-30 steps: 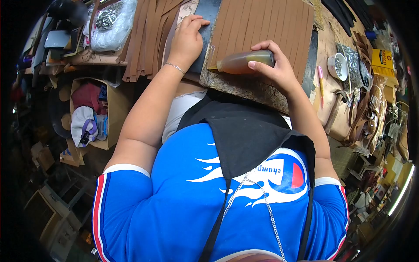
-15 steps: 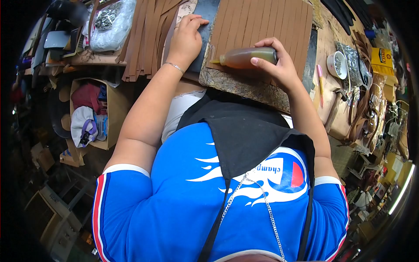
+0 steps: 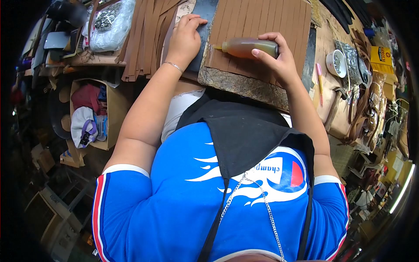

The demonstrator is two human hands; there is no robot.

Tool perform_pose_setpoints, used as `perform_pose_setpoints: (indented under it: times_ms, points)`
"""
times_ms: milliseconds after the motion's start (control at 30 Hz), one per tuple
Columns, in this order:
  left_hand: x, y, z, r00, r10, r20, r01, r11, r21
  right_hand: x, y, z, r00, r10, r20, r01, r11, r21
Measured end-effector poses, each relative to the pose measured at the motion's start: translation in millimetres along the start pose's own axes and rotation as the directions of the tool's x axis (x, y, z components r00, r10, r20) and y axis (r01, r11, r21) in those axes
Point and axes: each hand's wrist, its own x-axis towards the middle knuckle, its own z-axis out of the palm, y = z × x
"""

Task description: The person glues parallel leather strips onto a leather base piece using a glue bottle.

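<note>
My right hand (image 3: pixel 279 59) is wrapped round a squeeze bottle (image 3: pixel 248 47) of amber-brown liquid, probably glue. The bottle lies nearly level, its yellow nozzle (image 3: pixel 218 47) pointing left at the ends of brown leather strips (image 3: pixel 266 22). These strips lie side by side on a thick, stained board (image 3: pixel 240 85) in front of me. To the left, my left hand (image 3: pixel 186 37) rests with fingers stretched out over a dark slab (image 3: pixel 204 26) beside the board. Nothing shows in that hand.
More brown strips (image 3: pixel 146 39) hang over the table's edge at left, near a clear plastic bag (image 3: pixel 114 26). A cardboard box (image 3: pixel 115 109) with cloth stands below. At right are a white bowl (image 3: pixel 337 63), a pink-and-gold pen (image 3: pixel 320 85), a hammer (image 3: pixel 335 107) and a yellow box (image 3: pixel 382 61).
My right hand has moved the bottle slightly up, away from me, along the left ends of the strips. My left hand has hardly moved.
</note>
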Motion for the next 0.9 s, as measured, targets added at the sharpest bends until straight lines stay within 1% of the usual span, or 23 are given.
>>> perform_pose_setpoints:
  times_ms: [33,100,133,200,233,267,333,367,433,467,533,567,633,667,733,767,833,867,900]
  points:
    - [0,0,0,1.000,-0.005,0.004,0.005,1.000,-0.002,-1,0,-1,1.000,0.001,0.000,-0.001,1.000,0.000]
    - [0,0,0,1.000,-0.002,0.006,0.002,1.000,0.003,-6,-3,-3,0.996,0.041,0.074,-0.038,0.998,-0.043]
    - [0,-1,0,1.000,0.003,0.007,-0.003,1.000,0.009,-8,-6,-3,0.997,0.041,0.073,-0.038,0.998,-0.043]
    - [0,-2,1,1.000,0.000,0.007,0.000,1.000,0.005,-13,-13,-4,0.988,0.015,0.153,0.002,0.994,-0.111]
    - [0,-2,1,1.000,-0.004,0.008,0.004,1.000,0.002,-14,-12,-4,0.983,0.021,0.184,-0.003,0.995,-0.096]
    - [0,-3,2,1.000,-0.003,0.009,0.003,1.000,0.002,-15,-13,-3,0.983,0.021,0.184,-0.003,0.995,-0.096]
    - [0,-3,2,1.000,-0.003,0.000,0.003,1.000,0.001,-17,-16,0,0.991,0.042,0.126,-0.037,0.998,-0.041]
    - [-1,-2,2,1.000,-0.002,0.000,0.002,1.000,0.001,-17,-14,0,0.991,0.041,0.125,-0.036,0.999,-0.040]
    - [0,-1,1,1.000,-0.001,0.007,0.001,1.000,0.014,-15,-9,-1,0.996,0.050,0.073,-0.046,0.997,-0.060]
    - [0,0,0,1.000,0.000,0.006,-0.001,1.000,0.014,-15,-9,-2,0.996,0.049,0.072,-0.044,0.997,-0.060]
    - [1,1,-1,1.000,-0.003,0.014,0.003,1.000,0.011,-16,-12,-3,0.988,0.033,0.149,-0.021,0.996,-0.082]
    - [1,0,0,1.000,-0.002,0.014,0.002,1.000,0.011,-17,-12,-3,0.988,0.033,0.148,-0.021,0.996,-0.082]
    - [1,0,0,1.000,0.006,0.009,-0.006,1.000,0.010,-19,-11,0,0.985,0.045,0.165,-0.045,0.999,-0.006]
    - [0,1,0,1.000,0.007,0.009,-0.007,1.000,0.010,-19,-10,2,0.986,0.045,0.164,-0.044,0.999,-0.005]
    - [1,4,-1,0.999,-0.016,0.031,0.015,0.999,0.028,-18,-8,5,0.995,0.035,0.090,-0.030,0.998,-0.053]
    - [1,2,0,0.999,-0.012,0.030,0.011,1.000,0.028,-18,-7,5,0.996,0.032,0.087,-0.028,0.998,-0.052]
    - [2,-2,2,1.000,0.014,0.007,-0.015,0.999,0.029,-18,-6,3,0.987,0.031,0.155,-0.025,0.999,-0.040]
    - [2,-4,2,1.000,0.020,0.009,-0.020,0.999,0.028,-20,-9,2,0.988,0.029,0.150,-0.024,0.999,-0.039]
    - [3,-5,1,1.000,0.015,0.005,-0.015,1.000,-0.009,-24,-14,0,0.978,0.130,0.161,-0.149,0.982,0.113]
